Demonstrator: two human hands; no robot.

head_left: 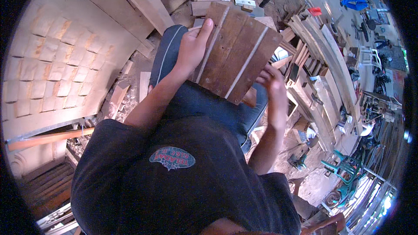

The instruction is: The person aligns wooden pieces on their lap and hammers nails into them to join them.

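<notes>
A brown wooden panel (pixel 237 54) with two pale lengthwise strips is tilted above my lap. My left hand (pixel 195 47) is closed on its left edge, with the thumb on the upper face and the other fingers mostly hidden behind. Beside the panel's right edge is my right hand (pixel 273 82), its fingers bent and blurred. I cannot tell whether they grip the edge or hold something small. Just under the panel's lower right side, a tan piece (pixel 249 98) shows in part.
Stacked boards and planks (pixel 322 69) lie to the right. A large pale panel with a woven-looking block pattern (pixel 52 65) leans at the left. Farther right are a green machine or chair frame (pixel 346 167), a white plastic chair (pixel 370 58) and a blue item (pixel 355 2).
</notes>
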